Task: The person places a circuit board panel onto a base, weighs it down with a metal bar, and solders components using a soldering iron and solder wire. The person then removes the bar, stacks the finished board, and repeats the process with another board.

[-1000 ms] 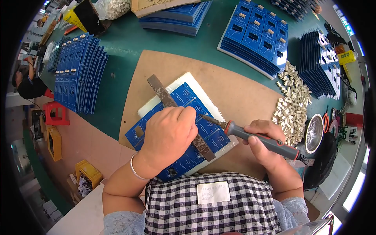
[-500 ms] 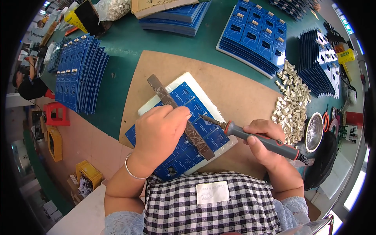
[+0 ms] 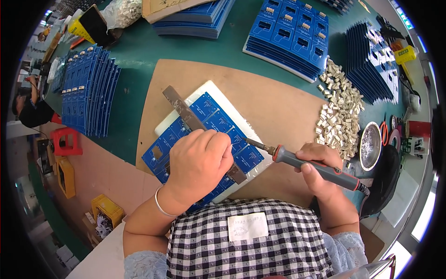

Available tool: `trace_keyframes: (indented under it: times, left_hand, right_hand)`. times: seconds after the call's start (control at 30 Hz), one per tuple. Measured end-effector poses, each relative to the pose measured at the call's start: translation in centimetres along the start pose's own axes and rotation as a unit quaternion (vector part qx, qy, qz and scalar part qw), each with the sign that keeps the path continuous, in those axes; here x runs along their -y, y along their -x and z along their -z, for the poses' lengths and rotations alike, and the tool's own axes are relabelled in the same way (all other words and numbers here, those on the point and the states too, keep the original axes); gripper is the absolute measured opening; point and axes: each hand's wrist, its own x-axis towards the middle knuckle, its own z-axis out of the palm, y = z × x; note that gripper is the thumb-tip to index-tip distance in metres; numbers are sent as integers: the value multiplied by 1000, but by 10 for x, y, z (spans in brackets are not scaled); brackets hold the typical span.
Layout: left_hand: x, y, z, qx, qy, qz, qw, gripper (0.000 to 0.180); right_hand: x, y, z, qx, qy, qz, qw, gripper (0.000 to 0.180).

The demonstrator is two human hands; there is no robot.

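Observation:
My closed left hand (image 3: 197, 160) rests over a dark, speckled bar (image 3: 180, 106) that lies slantwise across a blue circuit board panel (image 3: 204, 108). Whatever its fingertips pinch is hidden. In my right hand (image 3: 320, 169) is a soldering iron (image 3: 290, 158) with a grey and red handle. Its tip points left at the panel, just right of my left fingers; I cannot tell whether it touches. Under the panel sits a white pad (image 3: 210, 87), on a tan sheet (image 3: 283, 102).
Loose pale connectors (image 3: 341, 111) lie in a heap to the right, beside a metal bowl (image 3: 370, 146). Stacked blue boards stand at the far right (image 3: 288, 30) and left (image 3: 88, 93). More boards (image 3: 197, 23) are under cardboard. A person (image 3: 35, 109) sits far left, near a red stool (image 3: 66, 141).
Across the panel, my left hand has moved right and nearer to me. The soldering iron has shifted right along the panel. The whole view has also shifted slightly.

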Motion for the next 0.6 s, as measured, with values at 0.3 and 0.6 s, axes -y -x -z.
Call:
trace_keyframes:
  times: [0.3,0.6]
  left_hand:
    - [0,-1,-5,2,-14,-6,1000,18]
    - [0,-1,-7,6,-12,-12,1000,19]
  right_hand:
    - [-2,1,0,11,17,-6,1000,18]
    - [-3,2,0,13,10,-4,1000,18]
